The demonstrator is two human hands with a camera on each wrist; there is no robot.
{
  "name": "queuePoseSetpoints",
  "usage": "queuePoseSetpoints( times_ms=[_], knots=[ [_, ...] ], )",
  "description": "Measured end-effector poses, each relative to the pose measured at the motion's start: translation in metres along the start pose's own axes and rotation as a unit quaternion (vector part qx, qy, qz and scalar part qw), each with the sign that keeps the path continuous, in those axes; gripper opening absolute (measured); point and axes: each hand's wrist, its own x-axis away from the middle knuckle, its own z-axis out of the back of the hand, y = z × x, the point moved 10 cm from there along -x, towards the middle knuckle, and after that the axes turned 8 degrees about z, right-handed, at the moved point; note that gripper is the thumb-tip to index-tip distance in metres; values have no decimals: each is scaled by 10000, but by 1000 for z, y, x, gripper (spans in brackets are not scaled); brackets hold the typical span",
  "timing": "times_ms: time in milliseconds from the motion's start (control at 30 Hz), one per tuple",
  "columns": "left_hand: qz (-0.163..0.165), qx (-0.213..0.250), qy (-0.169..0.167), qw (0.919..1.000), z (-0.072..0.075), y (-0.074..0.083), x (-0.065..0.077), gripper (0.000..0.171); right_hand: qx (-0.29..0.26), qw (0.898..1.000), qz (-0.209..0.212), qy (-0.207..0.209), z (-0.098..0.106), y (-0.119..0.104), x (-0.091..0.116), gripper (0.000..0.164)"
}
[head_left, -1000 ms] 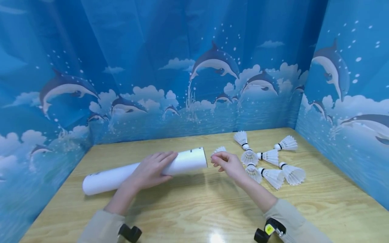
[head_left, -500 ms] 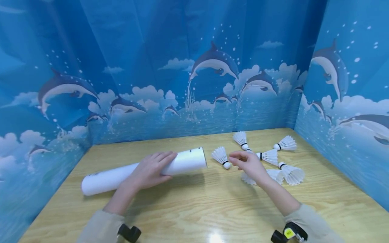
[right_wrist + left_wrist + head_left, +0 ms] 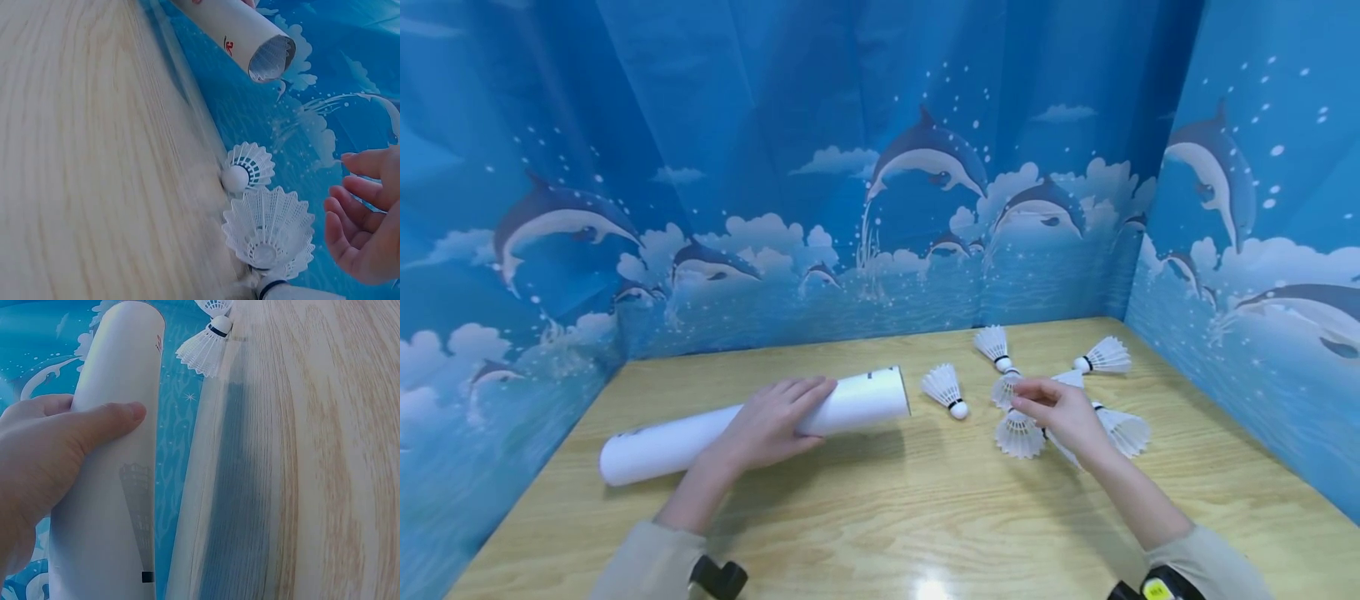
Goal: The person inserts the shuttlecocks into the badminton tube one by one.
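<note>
1. White cylindrical tube (image 3: 868, 396) slants across the pale, wood-grained table (image 3: 880, 525), a shadow under its right end. Left hand (image 3: 778, 425) grips it, thumb over its side; most of the fingertips are hidden behind it in the left wrist view.
2. The head view catches the tube's mouth nearly edge-on; the right wrist view looks in and shows white netting (image 3: 269, 59) inside. The grey shuttlecock print (image 3: 139, 506) shows only in the left wrist view.
3. Just right of the tube's mouth lies a lone white netted shuttlecock (image 3: 943, 385) with a black band.
4. Farther right of the tube, right hand (image 3: 1063, 414) is loosely half-curled, with nothing visible in its grasp; the right wrist view shows thumb and fingertips apart.
5. That hand partly covers the white shuttlecock cluster (image 3: 1018, 435) right of the tube, so an exact count is hard to make out.
6. Behind the tube hangs the blue dolphin-printed curtain (image 3: 760, 167). Nearer the person than the tube, the right black wrist device (image 3: 1172, 583) is cut off by the frame.
</note>
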Motion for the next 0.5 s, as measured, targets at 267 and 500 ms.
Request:
queuePoseSetpoints(
  times_ms=[267,500],
  knots=[
    [-41,53,27,10000,0,0,2,81,602,9981,129,-77,6,11,2,34],
    [29,63,-69,10000,0,-1,2,80,908,9948,201,-410,-2,23,2,38]
  ],
)
